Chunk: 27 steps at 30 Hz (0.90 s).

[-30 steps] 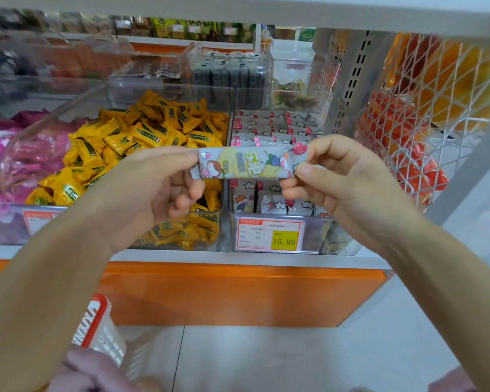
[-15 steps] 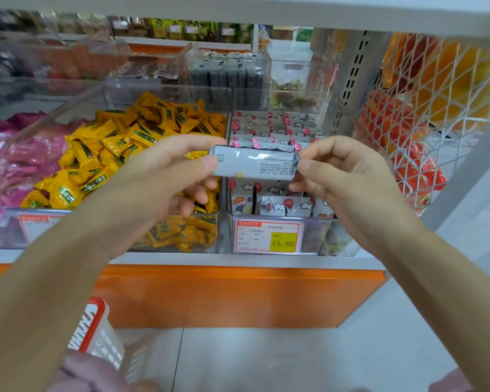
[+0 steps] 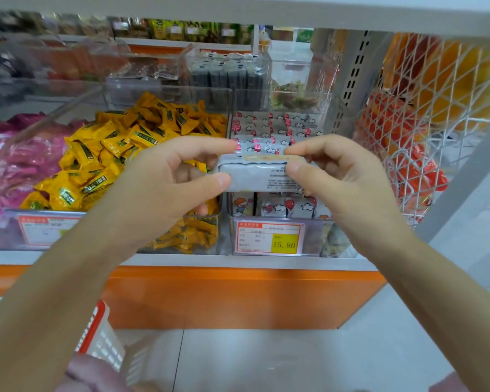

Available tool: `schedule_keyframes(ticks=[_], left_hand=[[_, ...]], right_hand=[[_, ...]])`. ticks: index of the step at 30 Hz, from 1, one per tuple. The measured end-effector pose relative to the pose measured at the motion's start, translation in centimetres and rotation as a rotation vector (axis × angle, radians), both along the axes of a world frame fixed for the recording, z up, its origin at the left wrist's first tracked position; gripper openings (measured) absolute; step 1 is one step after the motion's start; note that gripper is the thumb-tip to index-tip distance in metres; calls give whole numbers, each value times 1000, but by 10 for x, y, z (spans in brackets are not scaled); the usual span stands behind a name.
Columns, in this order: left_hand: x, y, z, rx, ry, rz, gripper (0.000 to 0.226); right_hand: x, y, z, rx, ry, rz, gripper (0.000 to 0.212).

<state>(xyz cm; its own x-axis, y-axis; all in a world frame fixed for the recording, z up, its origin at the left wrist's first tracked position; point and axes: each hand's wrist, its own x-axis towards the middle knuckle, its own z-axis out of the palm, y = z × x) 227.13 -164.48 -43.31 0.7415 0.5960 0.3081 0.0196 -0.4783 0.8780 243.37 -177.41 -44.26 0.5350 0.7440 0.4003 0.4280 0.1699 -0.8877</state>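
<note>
Fingers (image 3: pixel 198 147) curl before the shelf (image 3: pixel 238 260) and its clear bin (image 3: pixel 313 239) of matching packs (image 3: pixel 277 206). The left hand (image 3: pixel 164 179) and right hand (image 3: pixel 343 176) each pinch one end of the snack packet (image 3: pixel 255 176), back side up, apparently to read its print.

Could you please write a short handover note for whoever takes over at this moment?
Left hand pinches the left end of the snack packet; right hand pinches the right end.
The packet is held level before the clear bin of matching packets, printed back facing the camera.
Done: packet out of the bin.
Left: probably check the print, then place it in the basket at lower left.
</note>
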Motion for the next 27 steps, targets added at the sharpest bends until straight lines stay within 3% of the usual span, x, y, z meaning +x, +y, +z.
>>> schedule_keyframes(ticks=[6,10,17,27], left_hand=[[6,-7,-3,-63,-5,-35,28],[9,-8,-5,-89,-5,26,7],[11,-10,-4,-57,-57,95,22],[12,-11,-4,44,-64,148,10]], right_hand=[[-3,1,-1,29,-107,-98,9],[-7,2,-2,38,-177,-126,11],[-10,1,0,51,-223,-117,17],[-4,1,-2,20,-223,-132,27]])
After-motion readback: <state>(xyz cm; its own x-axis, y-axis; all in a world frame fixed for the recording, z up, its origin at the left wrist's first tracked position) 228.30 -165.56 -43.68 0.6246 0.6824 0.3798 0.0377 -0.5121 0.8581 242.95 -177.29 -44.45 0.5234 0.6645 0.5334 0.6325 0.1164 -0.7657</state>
